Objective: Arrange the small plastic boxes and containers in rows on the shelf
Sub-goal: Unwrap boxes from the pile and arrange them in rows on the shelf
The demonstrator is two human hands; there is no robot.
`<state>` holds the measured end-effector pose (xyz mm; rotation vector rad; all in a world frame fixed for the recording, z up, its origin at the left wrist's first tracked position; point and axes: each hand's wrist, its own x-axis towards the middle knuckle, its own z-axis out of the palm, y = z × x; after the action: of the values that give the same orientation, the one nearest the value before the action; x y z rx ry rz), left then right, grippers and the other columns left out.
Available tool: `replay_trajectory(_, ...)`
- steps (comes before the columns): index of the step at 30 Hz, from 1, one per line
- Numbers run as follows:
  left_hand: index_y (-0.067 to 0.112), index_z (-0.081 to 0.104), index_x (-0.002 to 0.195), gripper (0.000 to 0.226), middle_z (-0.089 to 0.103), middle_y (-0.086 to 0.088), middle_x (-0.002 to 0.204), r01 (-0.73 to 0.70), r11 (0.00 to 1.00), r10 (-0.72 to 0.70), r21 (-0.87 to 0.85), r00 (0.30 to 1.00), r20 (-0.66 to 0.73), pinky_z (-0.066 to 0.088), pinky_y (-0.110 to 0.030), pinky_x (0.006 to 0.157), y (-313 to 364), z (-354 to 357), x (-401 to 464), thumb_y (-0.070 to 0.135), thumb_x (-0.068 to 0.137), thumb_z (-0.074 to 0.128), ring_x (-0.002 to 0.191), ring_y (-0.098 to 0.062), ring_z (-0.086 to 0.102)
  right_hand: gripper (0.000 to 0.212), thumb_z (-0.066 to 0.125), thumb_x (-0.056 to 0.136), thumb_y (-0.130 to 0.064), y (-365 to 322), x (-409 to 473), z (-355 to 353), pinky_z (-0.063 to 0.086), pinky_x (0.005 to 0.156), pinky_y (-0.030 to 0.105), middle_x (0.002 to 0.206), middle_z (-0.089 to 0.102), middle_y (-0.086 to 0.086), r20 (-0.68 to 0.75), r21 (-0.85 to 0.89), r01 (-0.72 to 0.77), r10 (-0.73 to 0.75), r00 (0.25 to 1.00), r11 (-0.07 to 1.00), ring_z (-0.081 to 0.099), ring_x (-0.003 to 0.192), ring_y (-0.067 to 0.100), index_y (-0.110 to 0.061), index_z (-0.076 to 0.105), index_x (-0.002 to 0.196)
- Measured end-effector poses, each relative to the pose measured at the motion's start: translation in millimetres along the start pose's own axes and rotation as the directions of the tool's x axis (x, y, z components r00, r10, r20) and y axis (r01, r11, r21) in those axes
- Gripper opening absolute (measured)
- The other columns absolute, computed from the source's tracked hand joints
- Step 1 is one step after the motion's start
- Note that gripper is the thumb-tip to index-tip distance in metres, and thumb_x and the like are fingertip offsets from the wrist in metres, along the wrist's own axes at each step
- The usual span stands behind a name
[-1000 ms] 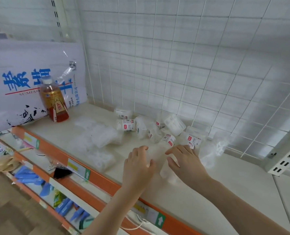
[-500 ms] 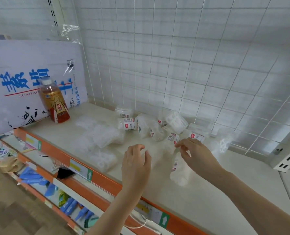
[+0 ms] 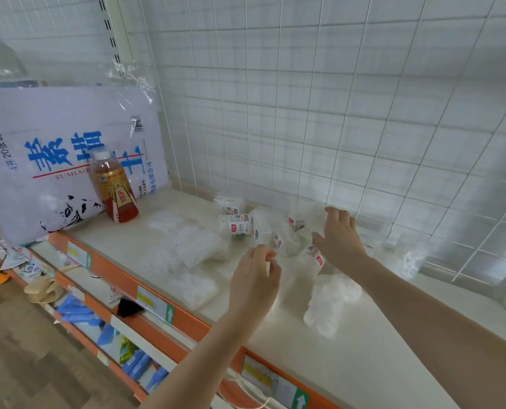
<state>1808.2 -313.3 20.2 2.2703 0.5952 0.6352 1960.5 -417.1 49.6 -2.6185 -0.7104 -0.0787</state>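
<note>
On the cream shelf (image 3: 364, 364), small clear plastic containers (image 3: 237, 224) lay jumbled near the wire-grid back. The right hand (image 3: 339, 239) reached over them, fingers spread; the left hand (image 3: 254, 278) hovered, fingers loosely curled, holding nothing.

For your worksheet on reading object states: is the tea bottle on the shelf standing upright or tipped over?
Upright. The tea bottle stands on its base on the shelf, white cap at the top, in front of the large paper pack.

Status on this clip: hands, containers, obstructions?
Left hand loosely curled, empty. Right hand open, reaching into the clear containers, still jumbled. Tea bottle stands clear, left.
</note>
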Motion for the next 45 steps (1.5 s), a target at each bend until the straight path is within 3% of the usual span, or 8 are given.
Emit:
replay_trajectory(5,0.015,0.048,0.124,0.034,0.053,-0.001,0.12,0.094,0.996,-0.095,0.01,0.994,0.055,0.041,-0.035,0.095,-5,1,43,0.021,0.09,0.048,0.113,-0.019,0.049,0.076,0.061,0.087,-0.04,3,14,-1,0.033,0.103,0.042,0.139,0.035,0.017,0.079,-0.02,-0.143,0.144,0.986,0.99,0.031,0.131,0.032,-0.006,0.021,0.141)
replay_trajectory(10,0.005,0.043,0.122,0.051,0.058,-0.015,0.116,0.195,0.981,-0.194,-0.006,0.977,0.089,0.044,-0.045,0.091,-13,10,81,0.037,0.085,0.056,0.106,-0.031,0.055,0.076,0.064,0.083,-0.041,8,10,-6,0.034,0.104,0.042,0.138,0.04,0.011,0.136,0.068,-0.095,0.085,0.987,0.993,0.037,0.129,0.028,-0.013,0.025,0.142)
replay_trajectory(15,0.003,0.018,0.143,0.075,0.04,-0.016,0.14,0.292,0.956,-0.293,0.029,0.947,0.128,0.04,-0.044,0.098,-8,23,94,0.045,0.091,0.051,0.124,-0.034,0.044,0.054,0.057,0.09,-0.036,15,-6,-16,0.04,0.09,0.028,0.121,0.052,-0.002,0.177,0.273,-0.025,-0.025,0.984,0.962,0.051,0.113,0.02,-0.022,0.04,0.139)
replay_trajectory(22,-0.003,0.039,0.114,0.032,0.055,-0.015,0.096,0.329,0.943,-0.332,-0.045,0.942,-0.057,0.035,-0.032,0.069,-2,21,86,0.017,0.091,0.047,0.097,-0.034,0.056,0.022,0.05,0.095,-0.034,23,-25,-33,0.043,0.058,0.017,0.083,0.062,0.001,0.053,0.628,-0.04,0.008,0.999,0.777,0.055,0.069,0.013,-0.015,0.059,0.096)
replay_trajectory(25,0.0,0.038,0.108,0.026,0.056,-0.018,0.095,0.28,0.94,-0.314,-0.193,0.932,-0.181,0.035,-0.033,0.07,0,15,71,0.016,0.091,0.049,0.092,-0.036,0.057,0.026,0.049,0.096,-0.033,27,-36,-41,0.055,0.078,0.027,0.094,0.068,0.007,0.096,0.808,-0.111,0.056,0.994,0.578,0.067,0.088,0.023,-0.009,0.06,0.101)
replay_trajectory(31,0.015,0.041,0.101,0.023,0.054,0.009,0.087,0.018,0.913,-0.071,-0.407,0.991,-0.115,0.04,-0.014,0.058,40,0,32,0.009,0.085,0.057,0.068,0.007,0.054,0.026,0.055,0.094,-0.024,46,-71,-61,0.055,0.079,0.033,0.102,0.069,0.011,0.141,0.911,-0.174,0.114,0.983,0.373,0.07,0.086,0.024,-0.01,0.055,0.116)
replay_trajectory(39,0.031,0.04,0.097,0.035,0.052,0.009,0.103,-0.214,0.859,0.293,-0.466,0.95,0.105,0.045,-0.016,0.074,94,36,-44,0.034,0.076,0.068,0.091,-0.002,0.054,0.029,0.059,0.092,-0.017,102,-137,-96,0.052,0.072,0.03,0.102,0.065,0.008,0.058,0.957,-0.139,0.301,0.952,0.254,0.063,0.077,0.017,-0.01,0.053,0.118)
replay_trajectory(45,0.042,0.035,0.108,0.045,0.043,0.012,0.115,-0.434,0.751,0.565,-0.497,0.812,0.146,0.029,-0.008,0.093,147,80,-97,0.033,0.074,0.063,0.111,-0.002,0.044,0.026,0.057,0.091,-0.021,165,-212,-130,0.052,0.071,0.032,0.098,0.068,0.005,-0.003,0.959,-0.103,0.375,0.927,0.262,0.062,0.075,0.017,-0.012,0.055,0.115)
